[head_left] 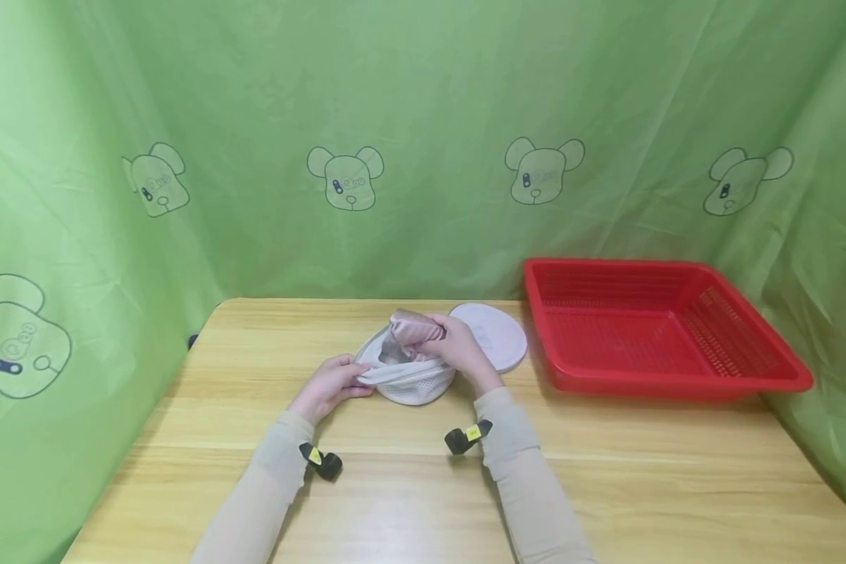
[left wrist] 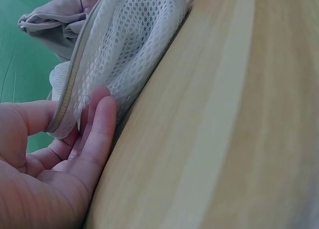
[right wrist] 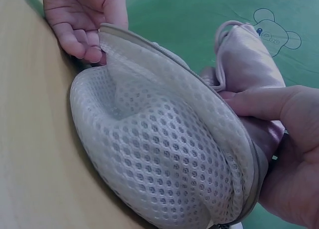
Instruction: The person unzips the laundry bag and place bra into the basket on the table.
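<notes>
A white mesh laundry bag with a zippered rim sits on the table, its mouth open. My left hand pinches the rim at the left, thumb on one side and fingers against the mesh. At the bag's mouth, my right hand grips a bundled, shiny pinkish garment. A thin strap or cord loops from this satin cloth in the right wrist view. The bundle's lower part is hidden behind the bag's wall. Just behind the right hand lies the bag's round, pale lid, partly covered by that hand.
A large red plastic basket with slotted walls stands at the table's right rear. Green curtains printed with bear faces hang behind the wooden table and along both sides. Each wrist wears a small black camera on a strap.
</notes>
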`<state>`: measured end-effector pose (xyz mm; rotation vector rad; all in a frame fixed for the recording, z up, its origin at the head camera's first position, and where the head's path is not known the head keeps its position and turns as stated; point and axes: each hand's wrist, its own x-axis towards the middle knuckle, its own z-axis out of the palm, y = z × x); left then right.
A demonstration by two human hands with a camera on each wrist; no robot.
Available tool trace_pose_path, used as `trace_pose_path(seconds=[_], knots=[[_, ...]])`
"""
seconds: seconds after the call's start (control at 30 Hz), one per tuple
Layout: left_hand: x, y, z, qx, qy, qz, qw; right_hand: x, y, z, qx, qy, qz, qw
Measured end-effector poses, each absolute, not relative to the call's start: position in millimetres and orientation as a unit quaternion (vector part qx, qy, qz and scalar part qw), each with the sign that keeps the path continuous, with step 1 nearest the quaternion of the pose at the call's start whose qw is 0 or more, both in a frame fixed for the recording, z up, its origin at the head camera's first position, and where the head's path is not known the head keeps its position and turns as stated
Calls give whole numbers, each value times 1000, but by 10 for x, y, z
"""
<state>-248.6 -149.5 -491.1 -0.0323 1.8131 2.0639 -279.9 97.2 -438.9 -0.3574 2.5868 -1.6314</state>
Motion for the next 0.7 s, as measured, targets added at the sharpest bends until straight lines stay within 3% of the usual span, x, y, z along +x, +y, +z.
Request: trace_pose_path(seconds=[0.7], knots=[[-2484, -1510, -4875, -1, 653, 727, 212, -2822, 980, -4378, -95, 816, -570, -10]])
